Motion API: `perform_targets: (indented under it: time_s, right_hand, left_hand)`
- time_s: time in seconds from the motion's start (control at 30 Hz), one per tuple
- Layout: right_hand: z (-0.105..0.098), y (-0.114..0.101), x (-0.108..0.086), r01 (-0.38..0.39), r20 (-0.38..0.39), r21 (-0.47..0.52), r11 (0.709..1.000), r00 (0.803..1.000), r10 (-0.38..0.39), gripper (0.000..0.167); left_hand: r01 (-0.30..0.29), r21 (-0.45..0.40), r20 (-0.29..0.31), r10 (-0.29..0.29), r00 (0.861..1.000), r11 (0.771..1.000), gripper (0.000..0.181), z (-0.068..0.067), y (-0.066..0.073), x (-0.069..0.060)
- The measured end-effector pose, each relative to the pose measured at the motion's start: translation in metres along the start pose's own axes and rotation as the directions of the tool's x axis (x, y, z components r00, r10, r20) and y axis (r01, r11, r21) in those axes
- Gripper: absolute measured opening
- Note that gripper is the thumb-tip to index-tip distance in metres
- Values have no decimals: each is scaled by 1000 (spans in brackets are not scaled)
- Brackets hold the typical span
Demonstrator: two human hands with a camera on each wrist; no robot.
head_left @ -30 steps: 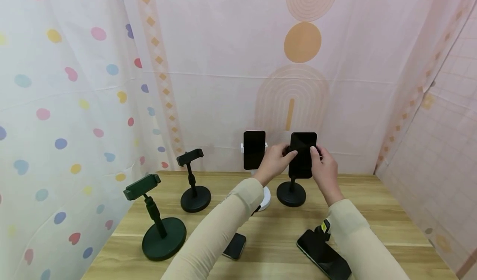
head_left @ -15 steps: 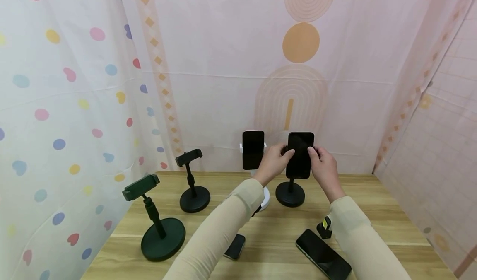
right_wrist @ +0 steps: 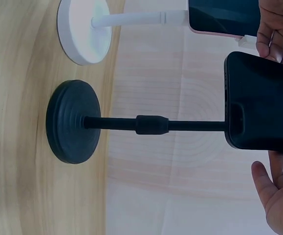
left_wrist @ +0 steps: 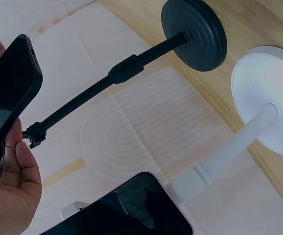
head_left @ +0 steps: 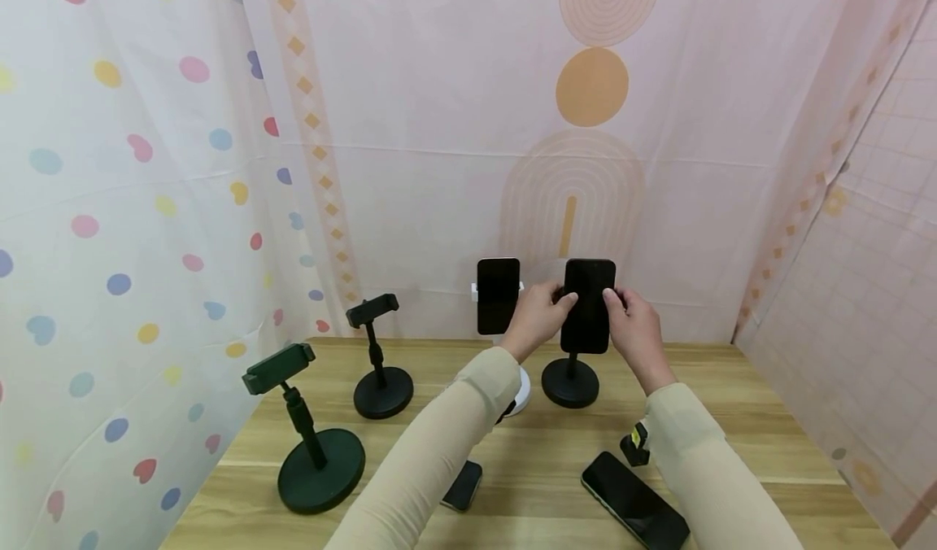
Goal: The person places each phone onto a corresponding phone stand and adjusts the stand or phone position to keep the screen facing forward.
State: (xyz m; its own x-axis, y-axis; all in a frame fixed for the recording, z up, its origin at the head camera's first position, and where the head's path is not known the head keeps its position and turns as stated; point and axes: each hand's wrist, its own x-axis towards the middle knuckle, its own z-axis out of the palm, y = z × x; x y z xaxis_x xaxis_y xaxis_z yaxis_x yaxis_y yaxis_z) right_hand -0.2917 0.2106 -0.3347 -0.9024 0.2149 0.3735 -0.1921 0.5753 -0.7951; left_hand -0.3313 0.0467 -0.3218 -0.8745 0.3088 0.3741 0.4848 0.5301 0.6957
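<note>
A black smartphone [head_left: 588, 306] stands upright in front of the head of a black phone stand [head_left: 570, 383]. My left hand [head_left: 538, 320] grips its left edge, thumb on the front and fingers behind. On the opposite edge, my right hand [head_left: 638, 334] holds it the same way. The right wrist view shows the stand's slim pole [right_wrist: 151, 125] running to behind the phone's lower end. How the clamp meets the phone is hidden by the phone and fingers. Just left, another phone [head_left: 499, 296] sits in a white stand [left_wrist: 271, 98], partly behind my left hand.
At the left are a dark green stand [head_left: 320, 469] and a smaller black stand [head_left: 384, 391], both with bare clamps. Two phones lie on the wooden table: one phone [head_left: 635, 499] near my right forearm, a smaller phone [head_left: 463, 486] beside my left sleeve. Curtains [head_left: 410, 208] hang behind.
Both hands keep their hold on the phone, which shifts very slightly left and now looks straighter. The stands and the other phones stay where they were.
</note>
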Motion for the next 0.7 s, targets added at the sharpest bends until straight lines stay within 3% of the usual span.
perform_targets:
  time_s: [0.37,0.7]
  right_hand:
    - [1,1,0,-2,6,12,1000,1000,2,48]
    - [1,4,-3,-6,4,77,997,1000,6,45]
  left_hand:
    - [-12,0,0,12,1000,1000,21,2,0,-2]
    - [-10,-62,9,10,1000,998,22,3,-3,-7]
